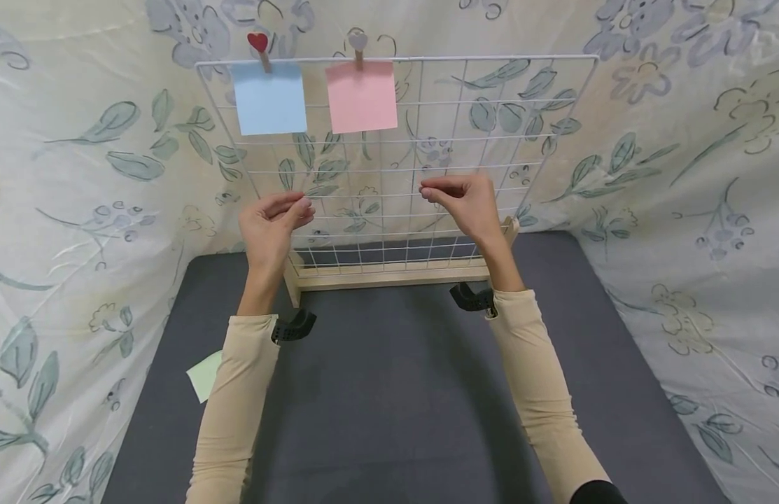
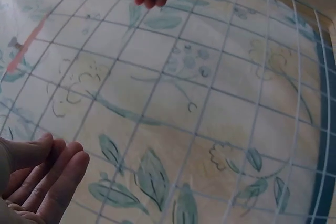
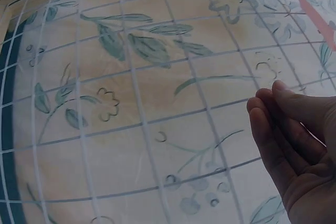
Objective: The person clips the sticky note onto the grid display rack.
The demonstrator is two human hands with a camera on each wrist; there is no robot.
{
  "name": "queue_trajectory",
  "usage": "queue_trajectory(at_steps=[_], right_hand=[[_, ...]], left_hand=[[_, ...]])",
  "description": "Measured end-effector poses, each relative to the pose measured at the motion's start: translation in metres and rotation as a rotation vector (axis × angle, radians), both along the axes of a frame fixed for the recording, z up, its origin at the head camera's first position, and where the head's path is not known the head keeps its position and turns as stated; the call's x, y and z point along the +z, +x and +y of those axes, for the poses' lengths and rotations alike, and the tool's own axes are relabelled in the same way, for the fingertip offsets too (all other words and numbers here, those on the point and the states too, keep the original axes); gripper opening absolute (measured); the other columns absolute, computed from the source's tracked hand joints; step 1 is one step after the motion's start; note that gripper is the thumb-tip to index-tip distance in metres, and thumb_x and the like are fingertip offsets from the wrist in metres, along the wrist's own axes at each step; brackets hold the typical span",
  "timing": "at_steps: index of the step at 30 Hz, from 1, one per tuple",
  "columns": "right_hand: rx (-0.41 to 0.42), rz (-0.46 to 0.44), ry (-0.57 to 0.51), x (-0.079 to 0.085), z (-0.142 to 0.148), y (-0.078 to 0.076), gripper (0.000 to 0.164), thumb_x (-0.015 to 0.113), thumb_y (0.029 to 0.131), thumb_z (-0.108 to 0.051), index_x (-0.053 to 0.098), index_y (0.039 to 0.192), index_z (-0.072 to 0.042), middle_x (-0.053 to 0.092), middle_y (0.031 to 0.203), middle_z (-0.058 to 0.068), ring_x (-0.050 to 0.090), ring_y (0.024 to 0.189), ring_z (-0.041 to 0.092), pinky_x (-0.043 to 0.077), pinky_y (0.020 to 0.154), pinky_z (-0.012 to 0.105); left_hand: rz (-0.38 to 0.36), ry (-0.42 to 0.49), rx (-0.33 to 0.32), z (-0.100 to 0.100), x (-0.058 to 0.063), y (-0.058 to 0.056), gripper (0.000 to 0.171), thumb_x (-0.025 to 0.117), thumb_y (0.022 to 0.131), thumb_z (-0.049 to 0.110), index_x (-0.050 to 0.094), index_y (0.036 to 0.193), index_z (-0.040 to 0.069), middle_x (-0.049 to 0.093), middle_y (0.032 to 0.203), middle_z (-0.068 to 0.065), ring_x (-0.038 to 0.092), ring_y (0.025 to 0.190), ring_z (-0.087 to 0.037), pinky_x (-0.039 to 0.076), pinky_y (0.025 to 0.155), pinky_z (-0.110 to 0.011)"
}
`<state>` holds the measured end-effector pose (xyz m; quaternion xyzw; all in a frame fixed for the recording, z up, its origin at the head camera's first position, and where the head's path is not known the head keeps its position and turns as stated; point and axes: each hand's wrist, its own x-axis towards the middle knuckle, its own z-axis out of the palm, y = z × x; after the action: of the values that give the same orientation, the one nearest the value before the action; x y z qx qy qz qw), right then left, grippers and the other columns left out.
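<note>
A white wire grid panel [image 1: 502, 58] stands upright in a wooden base [image 1: 395, 278]. Clipped to its top wire are a blue paper note [image 1: 269, 101], under a clothespin with a red heart [image 1: 258, 42], and a pink note [image 1: 362, 98], under a clothespin with a pale heart [image 1: 358, 40]. In front of the grid's left part my left hand [image 1: 269, 231] is raised, thumb and fingertips close together. My right hand [image 1: 467, 203] is held likewise before the right part. Nothing shows between the fingers of the left hand [image 2: 47, 174] or right hand [image 3: 299, 135] in the wrist views.
A green paper note [image 1: 204, 374] lies on the dark grey table [image 1: 389, 392], partly hidden by my left sleeve [image 1: 234, 413]. Floral cloth [image 1: 698, 231] hangs behind the grid and along both sides. Dark bands with devices sit on both wrists.
</note>
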<state>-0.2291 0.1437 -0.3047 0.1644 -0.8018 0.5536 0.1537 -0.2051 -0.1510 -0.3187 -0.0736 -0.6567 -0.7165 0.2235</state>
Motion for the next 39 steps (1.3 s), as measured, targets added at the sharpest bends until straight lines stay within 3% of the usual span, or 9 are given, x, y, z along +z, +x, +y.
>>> queue_trajectory(at_steps=[7, 10, 14, 18, 22, 29, 34, 39], right_hand=[[-0.010, -0.033, 0.041, 0.000, -0.001, 0.020, 0.019, 0.068, 0.090, 0.001, 0.070, 0.105, 0.012, 0.070, 0.102, 0.026, 0.071, 0.087, 0.023, 0.054, 0.076, 0.014], [-0.004, -0.029, 0.033, -0.017, 0.005, 0.012, 0.018, 0.069, 0.090, -0.001, 0.072, 0.105, 0.009, 0.071, 0.102, 0.025, 0.070, 0.088, 0.024, 0.054, 0.075, 0.014], [-0.006, -0.038, 0.016, -0.043, 0.016, 0.001, 0.019, 0.072, 0.089, -0.006, 0.074, 0.105, 0.004, 0.072, 0.104, 0.021, 0.070, 0.087, 0.016, 0.054, 0.077, 0.014], [-0.013, -0.062, 0.005, -0.060, 0.023, 0.000, 0.021, 0.073, 0.089, -0.010, 0.074, 0.105, 0.004, 0.072, 0.104, 0.019, 0.069, 0.086, 0.011, 0.056, 0.078, 0.016], [-0.028, -0.098, 0.003, -0.075, 0.031, 0.002, 0.023, 0.073, 0.089, -0.011, 0.074, 0.106, 0.004, 0.072, 0.103, 0.019, 0.070, 0.087, 0.015, 0.055, 0.080, 0.017], [-0.042, -0.157, 0.043, -0.069, 0.031, 0.033, 0.022, 0.068, 0.092, -0.002, 0.070, 0.109, 0.011, 0.069, 0.106, 0.026, 0.068, 0.096, 0.034, 0.052, 0.078, 0.015], [-0.080, -0.171, 0.059, -0.083, 0.040, 0.039, 0.021, 0.069, 0.091, -0.003, 0.070, 0.108, 0.010, 0.070, 0.105, 0.026, 0.066, 0.096, 0.039, 0.051, 0.077, 0.015], [-0.102, -0.166, 0.075, -0.095, 0.049, 0.039, 0.022, 0.069, 0.091, -0.002, 0.070, 0.108, 0.012, 0.070, 0.102, 0.027, 0.068, 0.092, 0.039, 0.053, 0.075, 0.015]], left_hand=[[-0.074, 0.027, 0.023, -0.016, -0.022, 0.002, 0.017, 0.072, 0.086, -0.002, 0.070, 0.100, -0.012, 0.073, 0.079, -0.003, 0.072, 0.072, -0.013, 0.061, 0.072, -0.026], [-0.095, 0.024, 0.035, -0.020, -0.032, 0.004, 0.019, 0.072, 0.086, -0.001, 0.069, 0.100, -0.014, 0.073, 0.079, -0.003, 0.073, 0.072, -0.012, 0.061, 0.071, -0.025], [-0.120, 0.021, 0.059, -0.025, -0.045, 0.006, 0.021, 0.073, 0.086, -0.001, 0.069, 0.101, -0.015, 0.073, 0.079, -0.002, 0.072, 0.071, -0.012, 0.061, 0.071, -0.024], [-0.151, 0.038, 0.087, -0.031, -0.058, 0.010, 0.018, 0.072, 0.086, -0.001, 0.070, 0.100, -0.013, 0.074, 0.080, -0.004, 0.073, 0.071, -0.013, 0.061, 0.071, -0.025], [-0.176, 0.051, 0.107, -0.038, -0.070, 0.014, 0.018, 0.072, 0.086, -0.001, 0.070, 0.101, -0.012, 0.074, 0.080, -0.003, 0.073, 0.072, -0.013, 0.061, 0.072, -0.025], [-0.222, 0.130, 0.156, -0.056, -0.087, 0.018, 0.026, 0.072, 0.085, -0.003, 0.065, 0.105, -0.019, 0.073, 0.078, -0.004, 0.073, 0.070, -0.015, 0.061, 0.069, -0.027], [-0.272, 0.140, 0.203, -0.068, -0.099, 0.025, 0.017, 0.073, 0.084, -0.003, 0.070, 0.099, -0.011, 0.073, 0.079, -0.005, 0.073, 0.070, -0.016, 0.061, 0.069, -0.027], [-0.309, 0.212, 0.258, -0.083, -0.114, 0.033, 0.010, 0.074, 0.083, -0.004, 0.073, 0.093, -0.004, 0.073, 0.079, -0.008, 0.073, 0.067, -0.017, 0.060, 0.068, -0.029]])
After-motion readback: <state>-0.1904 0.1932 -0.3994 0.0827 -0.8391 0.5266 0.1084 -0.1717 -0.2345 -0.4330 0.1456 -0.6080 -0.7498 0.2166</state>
